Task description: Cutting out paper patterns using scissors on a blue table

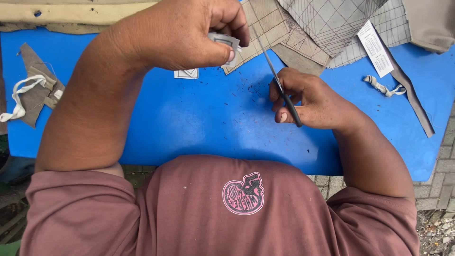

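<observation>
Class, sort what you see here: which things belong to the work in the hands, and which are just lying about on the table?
In hand:
- small grey fabric piece, pinched in the left hand
- thin black tool, gripped in the right hand

Lying about:
- quilted fabric pieces
- printed paper slip
- white cord
- small white patch
- fabric scrap with white strap
- blue table

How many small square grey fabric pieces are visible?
2: one small square grey fabric piece pinched by the left hand, another on the blue table. Others may be hidden.

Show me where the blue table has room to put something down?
The blue table is bare between the two forearms, and between the left arm and the white strap. It is crowded along the top right under the fabric pieces.
</observation>
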